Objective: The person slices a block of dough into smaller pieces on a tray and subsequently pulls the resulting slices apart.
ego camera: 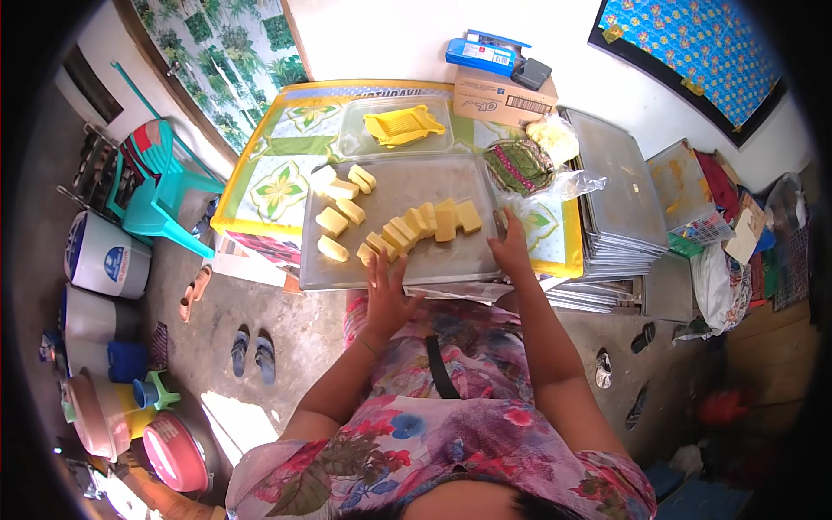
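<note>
A metal tray [429, 266] lies on the patterned tablecloth before me. Several yellow blocks [445, 221] form a curved row across its middle, and more blocks [332, 221] are grouped at its left. My left hand [388, 299] reaches over the near edge, its fingertips at the near end of the row; whether they grip a block cannot be told. At the tray's right edge is my right hand [510, 244], with a dark, narrow object [500, 224] by its fingers that I cannot identify. Behind the tray, a yellow ridged plastic piece [403, 126] sits in a clear shallow container [351, 140].
A cardboard box [504, 97] stands at the back of the table [279, 146]. Right of the tray are a green patterned cloth [517, 166] and a plastic bag [552, 140]. Stacked metal trays [614, 175] stand farther right. A turquoise chair [162, 208] is at left.
</note>
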`<control>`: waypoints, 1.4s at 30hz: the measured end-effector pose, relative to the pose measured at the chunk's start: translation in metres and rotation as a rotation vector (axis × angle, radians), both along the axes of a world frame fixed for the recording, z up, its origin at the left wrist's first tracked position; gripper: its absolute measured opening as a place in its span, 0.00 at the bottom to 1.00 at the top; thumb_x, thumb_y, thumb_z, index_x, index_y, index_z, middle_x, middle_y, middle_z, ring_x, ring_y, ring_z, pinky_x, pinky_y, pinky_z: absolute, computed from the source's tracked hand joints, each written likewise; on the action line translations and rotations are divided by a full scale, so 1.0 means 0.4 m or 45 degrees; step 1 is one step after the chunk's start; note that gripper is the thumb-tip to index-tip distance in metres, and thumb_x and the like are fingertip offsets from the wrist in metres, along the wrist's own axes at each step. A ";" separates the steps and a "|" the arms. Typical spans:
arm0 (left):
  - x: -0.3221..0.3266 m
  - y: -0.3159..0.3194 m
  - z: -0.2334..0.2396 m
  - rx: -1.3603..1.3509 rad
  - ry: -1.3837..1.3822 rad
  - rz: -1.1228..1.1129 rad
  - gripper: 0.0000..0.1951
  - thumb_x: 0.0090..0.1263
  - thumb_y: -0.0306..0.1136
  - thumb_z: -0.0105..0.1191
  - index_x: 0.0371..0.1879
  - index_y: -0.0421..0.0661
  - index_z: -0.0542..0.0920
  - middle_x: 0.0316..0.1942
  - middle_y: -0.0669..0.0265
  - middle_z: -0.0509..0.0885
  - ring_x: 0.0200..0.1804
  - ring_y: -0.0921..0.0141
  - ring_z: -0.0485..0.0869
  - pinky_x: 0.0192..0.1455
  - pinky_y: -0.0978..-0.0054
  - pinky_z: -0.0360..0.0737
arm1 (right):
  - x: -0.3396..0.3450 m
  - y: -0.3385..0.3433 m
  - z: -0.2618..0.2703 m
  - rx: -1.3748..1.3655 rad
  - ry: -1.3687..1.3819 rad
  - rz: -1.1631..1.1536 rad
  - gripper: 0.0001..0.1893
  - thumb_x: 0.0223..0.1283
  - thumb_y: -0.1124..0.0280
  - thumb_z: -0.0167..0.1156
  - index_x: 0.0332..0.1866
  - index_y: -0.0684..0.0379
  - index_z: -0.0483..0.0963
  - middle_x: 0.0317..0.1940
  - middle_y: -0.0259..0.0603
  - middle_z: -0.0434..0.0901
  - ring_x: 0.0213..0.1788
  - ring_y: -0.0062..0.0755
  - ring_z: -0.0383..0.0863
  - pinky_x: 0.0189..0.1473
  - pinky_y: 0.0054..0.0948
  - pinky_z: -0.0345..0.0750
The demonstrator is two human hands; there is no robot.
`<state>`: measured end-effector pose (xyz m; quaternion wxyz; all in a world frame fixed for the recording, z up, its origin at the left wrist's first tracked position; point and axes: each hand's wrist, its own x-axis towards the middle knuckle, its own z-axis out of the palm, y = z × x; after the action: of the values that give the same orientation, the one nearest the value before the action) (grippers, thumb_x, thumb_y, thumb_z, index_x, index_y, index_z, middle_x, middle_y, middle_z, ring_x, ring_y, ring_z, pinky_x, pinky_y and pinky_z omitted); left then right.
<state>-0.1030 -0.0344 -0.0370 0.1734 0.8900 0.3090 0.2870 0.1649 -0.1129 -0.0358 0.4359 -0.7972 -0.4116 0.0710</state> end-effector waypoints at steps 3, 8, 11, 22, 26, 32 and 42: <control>0.007 -0.038 -0.052 0.093 0.011 -0.136 0.39 0.53 0.48 0.63 0.64 0.49 0.63 0.69 0.48 0.47 0.70 0.43 0.44 0.69 0.46 0.50 | 0.002 0.018 -0.017 0.179 -0.240 -0.106 0.30 0.55 0.68 0.57 0.64 0.62 0.58 0.62 0.60 0.60 0.65 0.56 0.58 0.65 0.43 0.56; 0.013 -0.084 -0.041 0.076 0.211 -0.414 0.34 0.55 0.43 0.61 0.62 0.50 0.66 0.68 0.49 0.52 0.70 0.46 0.49 0.70 0.51 0.52 | 0.032 -0.020 -0.118 0.435 -0.267 -0.293 0.31 0.59 0.63 0.57 0.64 0.67 0.57 0.63 0.62 0.58 0.66 0.57 0.56 0.67 0.44 0.51; 0.015 -0.087 -0.042 0.072 0.149 -0.417 0.31 0.56 0.40 0.59 0.61 0.49 0.67 0.66 0.50 0.55 0.70 0.49 0.51 0.70 0.54 0.53 | 0.013 -0.059 -0.117 0.516 -0.297 -0.211 0.31 0.61 0.60 0.55 0.63 0.68 0.57 0.63 0.62 0.58 0.66 0.58 0.56 0.67 0.45 0.51; 0.024 -0.080 -0.114 -0.181 0.232 -0.719 0.18 0.53 0.33 0.58 0.44 0.46 0.77 0.49 0.57 0.76 0.48 0.55 0.77 0.53 0.61 0.73 | -0.152 -0.341 -0.168 -0.237 -0.281 0.057 0.28 0.51 0.65 0.57 0.58 0.65 0.63 0.59 0.58 0.63 0.63 0.59 0.60 0.64 0.48 0.56; 0.050 -0.069 -0.171 -0.386 0.576 -0.721 0.18 0.53 0.34 0.58 0.43 0.44 0.77 0.44 0.54 0.78 0.45 0.53 0.78 0.52 0.61 0.75 | -0.147 -0.348 -0.215 -0.641 -0.368 -0.070 0.25 0.49 0.64 0.56 0.54 0.61 0.68 0.55 0.54 0.68 0.56 0.57 0.66 0.59 0.49 0.61; 0.089 -0.043 -0.205 -0.306 0.751 -0.653 0.21 0.52 0.34 0.57 0.46 0.43 0.76 0.48 0.50 0.77 0.49 0.52 0.77 0.54 0.59 0.73 | -0.077 -0.271 -0.280 -0.800 -0.693 -0.072 0.17 0.55 0.66 0.50 0.49 0.58 0.73 0.48 0.45 0.73 0.51 0.46 0.70 0.50 0.48 0.64; 0.095 -0.008 -0.193 -0.383 0.840 -0.673 0.28 0.54 0.39 0.52 0.59 0.52 0.71 0.50 0.49 0.78 0.52 0.54 0.77 0.56 0.60 0.72 | -0.038 -0.296 -0.273 -0.961 -0.376 0.010 0.22 0.49 0.57 0.60 0.48 0.56 0.73 0.49 0.44 0.75 0.57 0.46 0.68 0.55 0.55 0.62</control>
<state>-0.0650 -0.0376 -0.1144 0.2605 0.9472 0.1479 -0.1144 0.1498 -0.2311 -0.1449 0.0485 -0.9013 -0.4178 0.1037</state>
